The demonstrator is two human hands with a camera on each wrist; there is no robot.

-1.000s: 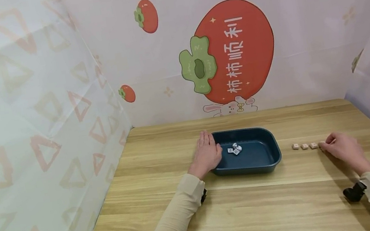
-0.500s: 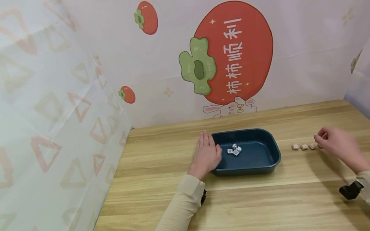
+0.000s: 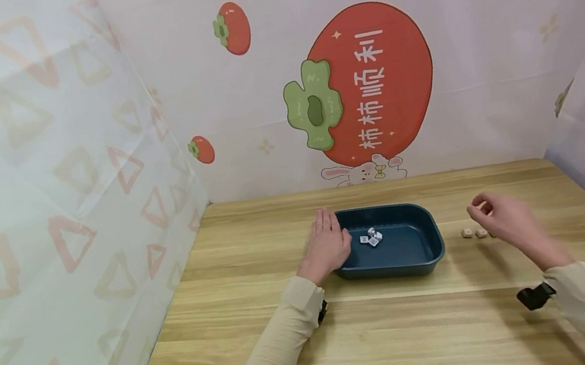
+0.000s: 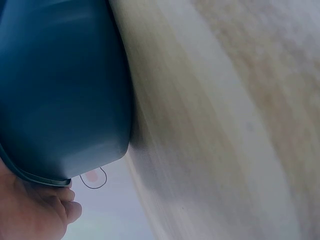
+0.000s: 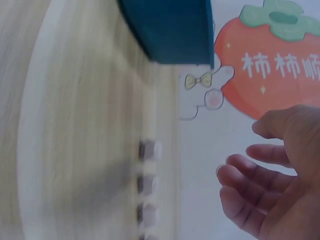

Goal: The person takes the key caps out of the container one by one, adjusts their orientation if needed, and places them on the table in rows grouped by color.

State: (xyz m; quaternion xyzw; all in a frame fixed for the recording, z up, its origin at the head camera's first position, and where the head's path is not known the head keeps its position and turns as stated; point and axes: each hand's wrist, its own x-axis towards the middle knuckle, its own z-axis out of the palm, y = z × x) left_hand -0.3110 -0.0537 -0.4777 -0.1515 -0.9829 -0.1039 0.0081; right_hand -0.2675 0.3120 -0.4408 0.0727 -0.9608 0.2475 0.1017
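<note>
In the head view my left hand (image 3: pixel 324 247) holds the left rim of a dark blue rectangular tray (image 3: pixel 401 262), thumb on the inner side, fingers along the outside. The left wrist view shows the left hand (image 4: pixel 35 212) against the rim of the tray (image 4: pixel 65 85). Several small white cubes (image 3: pixel 373 240) with dark marks lie bunched inside. My right hand (image 3: pixel 513 222) hovers over a row of small pale cubes (image 3: pixel 467 233) and covers part of it. In the right wrist view the right hand (image 5: pixel 280 175) has loosely bent fingers with nothing between them; the row (image 5: pixel 148 185) lies below.
A wood-grain table (image 3: pixel 390 335) carries everything. Behind it hangs a pale cloth backdrop (image 3: pixel 229 89) with red persimmon prints. Another cloth (image 3: pixel 69 215) with triangle prints stands along the left side. The row of cubes lies just right of the tray.
My right hand let go of the cube at the row's right end, rose and moved left above the row. The left hand and the tray stay where they were.
</note>
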